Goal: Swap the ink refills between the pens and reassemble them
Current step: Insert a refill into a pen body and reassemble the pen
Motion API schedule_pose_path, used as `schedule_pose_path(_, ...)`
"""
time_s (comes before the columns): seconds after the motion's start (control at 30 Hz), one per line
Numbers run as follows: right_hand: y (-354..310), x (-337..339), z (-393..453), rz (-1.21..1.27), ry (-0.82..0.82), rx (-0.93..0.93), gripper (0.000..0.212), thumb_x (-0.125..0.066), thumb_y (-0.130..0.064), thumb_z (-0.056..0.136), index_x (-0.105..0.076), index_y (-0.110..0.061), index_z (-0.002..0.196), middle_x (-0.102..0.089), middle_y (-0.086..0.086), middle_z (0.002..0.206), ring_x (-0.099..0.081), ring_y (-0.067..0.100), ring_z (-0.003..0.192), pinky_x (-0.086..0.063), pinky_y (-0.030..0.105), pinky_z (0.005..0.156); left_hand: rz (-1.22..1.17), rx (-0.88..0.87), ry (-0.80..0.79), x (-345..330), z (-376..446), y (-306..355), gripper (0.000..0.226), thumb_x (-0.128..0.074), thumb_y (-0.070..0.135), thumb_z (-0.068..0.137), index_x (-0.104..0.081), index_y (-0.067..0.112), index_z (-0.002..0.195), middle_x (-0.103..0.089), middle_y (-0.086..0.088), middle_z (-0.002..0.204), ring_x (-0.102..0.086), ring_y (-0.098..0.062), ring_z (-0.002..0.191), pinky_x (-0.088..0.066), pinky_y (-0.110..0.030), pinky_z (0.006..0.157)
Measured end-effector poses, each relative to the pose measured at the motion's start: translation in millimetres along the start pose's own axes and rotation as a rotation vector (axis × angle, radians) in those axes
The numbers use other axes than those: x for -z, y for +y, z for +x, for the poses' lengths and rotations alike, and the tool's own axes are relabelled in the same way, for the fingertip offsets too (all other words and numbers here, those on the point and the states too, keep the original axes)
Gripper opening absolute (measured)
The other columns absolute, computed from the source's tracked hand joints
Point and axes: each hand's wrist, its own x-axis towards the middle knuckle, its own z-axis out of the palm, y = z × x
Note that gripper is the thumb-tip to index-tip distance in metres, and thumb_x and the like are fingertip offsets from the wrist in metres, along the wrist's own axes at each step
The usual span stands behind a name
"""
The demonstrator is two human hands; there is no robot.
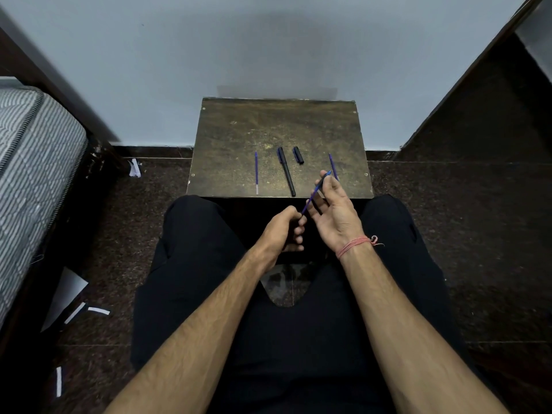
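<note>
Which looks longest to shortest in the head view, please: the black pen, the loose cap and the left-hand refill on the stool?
1. Black pen, clearly the longest.
2. Left refill, a little shorter than the pen; both lie at similar depth on the stool, so the ranking seems safe.
3. Loose cap, by far the shortest.

Black trousers [191,282] (red wrist thread [354,245])

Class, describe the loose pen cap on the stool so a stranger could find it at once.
Start at the small brown stool against the wall. Four things lie in a row on it; the pen cap is third from the left, beside the black pen. It is the shortest, a stubby black piece.
</note>
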Motion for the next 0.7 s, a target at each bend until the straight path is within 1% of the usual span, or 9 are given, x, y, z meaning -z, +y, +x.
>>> schedule_pose_path(0.07, -1, 1, 0, 0.012, -0.012, -0.001, 0.015, -0.065, -0.022, 0.108, -0.073, -0.022, 0.121, -0.07, -0.007, 0.105, -0.063, 0.007, 0.089, -0.051, 0.032, 0.091, 0.026, -0.006, 0.009, 1, -1, 1, 0.033, -0.048, 0.05, 0.091, -0.049, 0.027, 0.068, -0.038, 0.009, 0.059, -0.036, -0.009, 0.049, -0.038, -0.027, 0.053)
schedule_pose_path(0.17, 0, 0, 0, 0.032, -0.036, 0.001, 0.015, -0.064, -0.022, 0.108, -0.07, -0.021, 0.122, -0.071, -0.004, 0.109, -0.066, 0.009, 0.09, -0.053, 0.032, 0.093, 0.108, -0.065, 0.062, 4, 0, -2, 0.052, -0.049, 0.067, 0.096, -0.042, 0.028, 0.062, -0.034, 0.009, 0.058, -0.031, -0.009, 0.05, -0.031, -0.027, 0.053)
schedule_pose_path(0.3, -2, 3, 2, 0.119, -0.034, 0.017, 0.009, -0.065, -0.026, 0.108, -0.073, -0.022, 0.111, -0.077, -0.003, 0.105, -0.075, 0.012, 0.098, -0.06, 0.031, 0.094, 0.113, -0.109, 0.066, 5, 1, -2, 0.05, -0.046, 0.063, 0.091, -0.036, 0.027, 0.058, -0.031, 0.007, 0.055, -0.025, -0.01, 0.049, -0.024, -0.03, 0.053)
schedule_pose_path(0.4, -4, 7, 7, 0.22, 0.018, 0.03, 0.009, -0.068, -0.024, 0.106, -0.074, -0.018, 0.109, -0.08, -0.001, 0.103, -0.079, 0.013, 0.098, -0.064, 0.03, 0.086, 0.082, -0.125, 0.085, 6, 1, 0, 0.05, -0.047, 0.064, 0.092, -0.037, 0.029, 0.057, -0.032, 0.009, 0.054, -0.026, -0.008, 0.048, -0.025, -0.027, 0.051)
schedule_pose_path(0.47, -4, 9, 10, 0.195, 0.06, 0.033, 0.008, -0.071, -0.019, 0.104, -0.073, -0.016, 0.112, -0.08, 0.002, 0.102, -0.081, 0.015, 0.096, -0.065, 0.029, 0.081, 0.051, -0.121, 0.095, 7, 0, 1, 0.051, -0.046, 0.062, 0.095, -0.038, 0.029, 0.057, -0.032, 0.009, 0.054, -0.026, -0.008, 0.048, -0.026, -0.026, 0.05)
schedule_pose_path(0.57, -3, 8, 19, 0.03, 0.125, 0.061, 0.016, -0.076, -0.015, 0.101, -0.073, -0.011, 0.116, -0.079, 0.005, 0.098, -0.081, 0.018, 0.092, -0.066, 0.03, 0.078, 0.016, -0.118, 0.113, 8, -2, 1, 0.054, -0.045, 0.056, 0.103, -0.039, 0.029, 0.057, -0.033, 0.009, 0.054, -0.027, -0.008, 0.049, -0.026, -0.027, 0.052)
schedule_pose_path(0.6, -3, 7, 23, -0.079, 0.159, 0.097, 0.018, -0.078, -0.015, 0.1, -0.073, -0.01, 0.116, -0.079, 0.005, 0.095, -0.08, 0.017, 0.087, -0.066, 0.029, 0.075, 0.011, -0.121, 0.118, 8, -2, 2, 0.055, -0.045, 0.055, 0.105, -0.04, 0.029, 0.057, -0.033, 0.008, 0.054, -0.028, -0.008, 0.049, -0.027, -0.027, 0.052)
schedule_pose_path(0.67, -3, 4, 34, -0.376, 0.23, 0.212, 0.02, -0.08, -0.016, 0.098, -0.075, -0.008, 0.116, -0.079, 0.003, 0.088, -0.078, 0.012, 0.076, -0.064, 0.027, 0.068, 0.002, -0.123, 0.125, 9, -3, 2, 0.055, -0.044, 0.052, 0.106, -0.04, 0.028, 0.057, -0.033, 0.008, 0.055, -0.027, -0.009, 0.05, -0.026, -0.028, 0.052)
schedule_pose_path(0.7, -4, 3, 39, -0.531, 0.252, 0.276, 0.019, -0.082, -0.018, 0.096, -0.076, -0.011, 0.113, -0.08, 0.001, 0.086, -0.079, 0.012, 0.075, -0.065, 0.029, 0.067, -0.007, -0.121, 0.125, 9, -3, 3, 0.055, -0.044, 0.051, 0.107, -0.04, 0.028, 0.057, -0.033, 0.008, 0.054, -0.027, -0.009, 0.05, -0.025, -0.028, 0.052)
